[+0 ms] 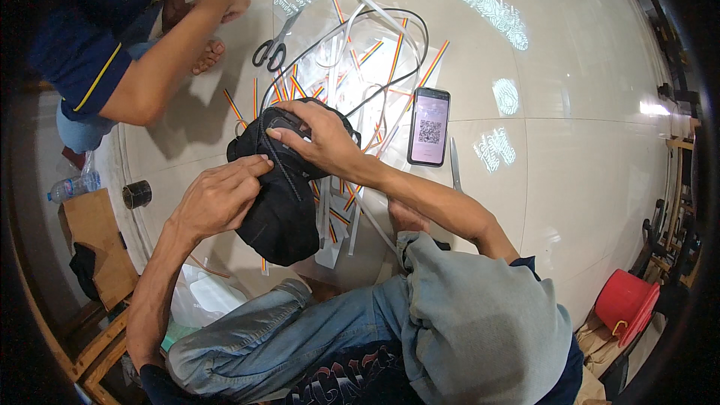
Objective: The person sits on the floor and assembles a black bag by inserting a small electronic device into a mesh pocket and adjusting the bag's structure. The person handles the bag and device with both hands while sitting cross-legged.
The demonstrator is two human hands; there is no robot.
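Observation:
Over the floor in front of me I hold a black cloth cap, its rounded bill toward me. A dark cord or narrow strap runs across its top. My left hand is closed on the cap's left side, fingertips pressed together beside the strap. My right hand grips the far right part, thumb on top and fingers curled over a dark fitting. A black cable loops out beyond the cap. Beneath and around it lie white strips and several striped ribbons.
Right of the cap lie a phone with a lit screen and a metal blade. Black-handled scissors lie beyond. Another person's arm reaches in at far left. Clear printed decals, a tape roll and a red bucket sit around.

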